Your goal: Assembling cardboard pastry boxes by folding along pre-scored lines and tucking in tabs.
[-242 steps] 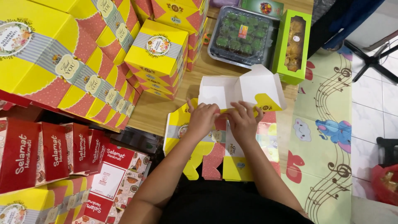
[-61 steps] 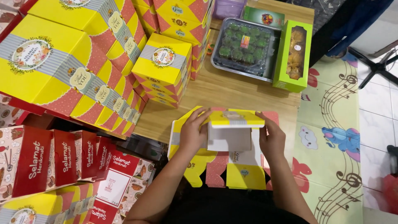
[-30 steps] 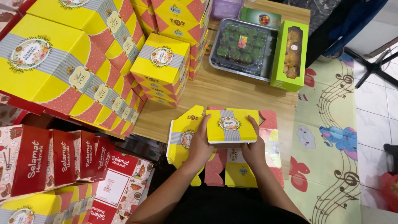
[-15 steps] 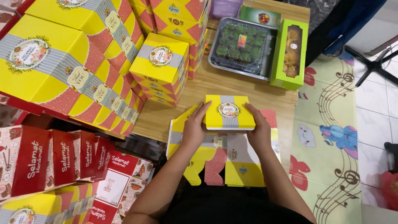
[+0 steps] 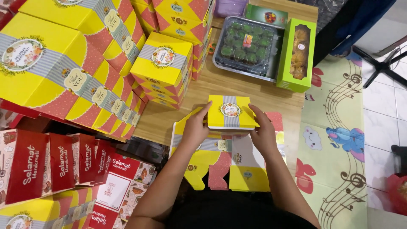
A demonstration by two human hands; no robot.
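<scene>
The box [image 5: 231, 112] has barely moved since half a second ago; a second ago it was tilted toward me, now its lid lies flat and shut. I count one assembled yellow box in hand, one stack of flat blanks [image 5: 231, 163] under it, one clear tray [image 5: 248, 47] of green cakes and one green box [image 5: 298, 55] on the table [image 5: 220, 87] (the yellow boxes piled at left I cannot count fully). My left hand [image 5: 196, 127] and right hand [image 5: 263, 132] flank the box, fingers curled against its sides, gripping it just above the blanks.
</scene>
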